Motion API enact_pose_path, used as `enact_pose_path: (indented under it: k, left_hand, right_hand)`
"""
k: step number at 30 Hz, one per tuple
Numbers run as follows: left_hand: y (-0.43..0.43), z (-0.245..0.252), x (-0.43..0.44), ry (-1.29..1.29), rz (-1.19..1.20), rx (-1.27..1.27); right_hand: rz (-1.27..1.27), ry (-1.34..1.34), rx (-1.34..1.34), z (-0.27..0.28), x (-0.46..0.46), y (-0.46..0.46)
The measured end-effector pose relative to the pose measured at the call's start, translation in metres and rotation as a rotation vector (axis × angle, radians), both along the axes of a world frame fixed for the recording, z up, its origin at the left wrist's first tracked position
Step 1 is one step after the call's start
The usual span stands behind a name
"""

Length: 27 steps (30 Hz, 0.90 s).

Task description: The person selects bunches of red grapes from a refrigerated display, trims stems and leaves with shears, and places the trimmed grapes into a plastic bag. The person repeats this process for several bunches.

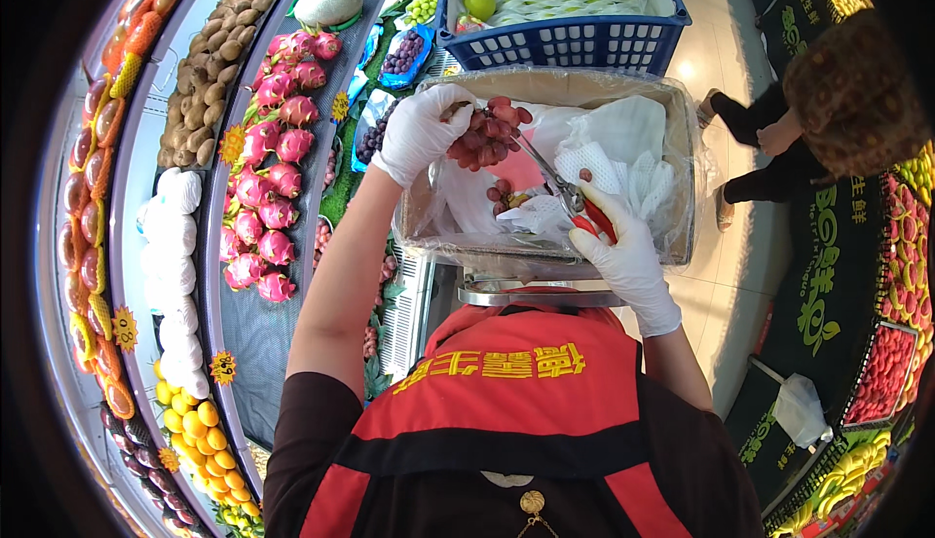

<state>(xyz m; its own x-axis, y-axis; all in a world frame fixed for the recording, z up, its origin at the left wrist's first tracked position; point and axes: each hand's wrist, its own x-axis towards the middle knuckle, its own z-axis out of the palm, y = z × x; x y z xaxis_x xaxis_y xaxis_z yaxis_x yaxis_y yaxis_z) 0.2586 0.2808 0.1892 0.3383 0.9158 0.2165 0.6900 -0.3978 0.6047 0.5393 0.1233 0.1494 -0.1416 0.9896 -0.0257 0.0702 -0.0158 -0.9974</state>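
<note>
My left hand [425, 129], in a white glove, pinches a bunch of red grapes [488, 136] by the stem and holds it over the left part of a plastic-lined cardboard box [683, 173]. In my gloved right hand [621, 246] are red-handled pruning shears [559, 187], their long narrow blades reaching up to the bunch's right side. Whether the blades touch a grape or a stem, I cannot tell. Below the bunch, a few loose grapes [501, 193] lie on white foam netting and paper in the box. A single grape [585, 173] rests on the netting near the shears.
Beyond the box stands a blue plastic crate [562, 45] with net-wrapped fruit. Shelves at left hold dragon fruit [276, 212], kiwifruit [214, 92] and melons [329, 6]. A metal rim [540, 296] lies between the box and my apron. Another person [840, 100] stands in the aisle at right.
</note>
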Motion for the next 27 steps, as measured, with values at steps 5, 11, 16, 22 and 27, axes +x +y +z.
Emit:
enact_pose_path:
  k: [5,11,16,22,27]
  left_hand:
    - [0.019,0.019,-0.001,0.332,-0.204,0.155]
    - [0.037,0.045,0.005,0.544,-0.424,0.238]
    - [0.044,0.063,0.014,0.526,-0.436,0.273]
    - [0.045,0.069,0.024,0.451,-0.392,0.299]
    - [0.045,0.069,0.030,0.461,-0.355,0.295]
  right_hand:
    - [0.098,0.351,-0.303,0.005,-0.001,-0.001]
    - [0.182,0.623,-0.516,0.014,-0.002,-0.001]
    - [0.215,0.804,-0.625,0.023,-0.008,-0.003]
    - [0.231,0.874,-0.608,0.019,-0.020,0.013]
    - [0.209,0.820,-0.562,0.018,-0.023,0.021]
